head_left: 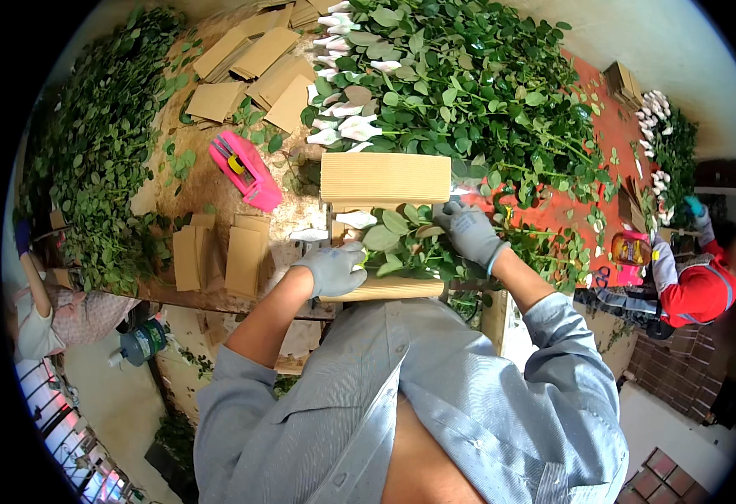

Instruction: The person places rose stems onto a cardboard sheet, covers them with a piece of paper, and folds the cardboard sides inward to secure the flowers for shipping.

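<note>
In front of me, roses with white-wrapped heads [356, 219] and leafy green stems [402, 231] lie between two parts of tan corrugated cardboard. One upright cardboard panel [385, 177] stands on the far side, and a cardboard edge [385, 290] runs close to my waist. My left hand [334, 269], in a grey glove, is closed beside the leaves at the near left; what its fingers hold is hidden. My right hand [470, 233], also grey-gloved, closes over the stems near the far panel's right corner.
A pink tape dispenser [246, 170] lies left of the cardboard. Cardboard sheets [254, 59] and folded pieces [246, 256] lie on the table. Many roses [469, 92] are piled behind, and greenery [99, 151] at left. Co-workers stand at the left and right [700, 286].
</note>
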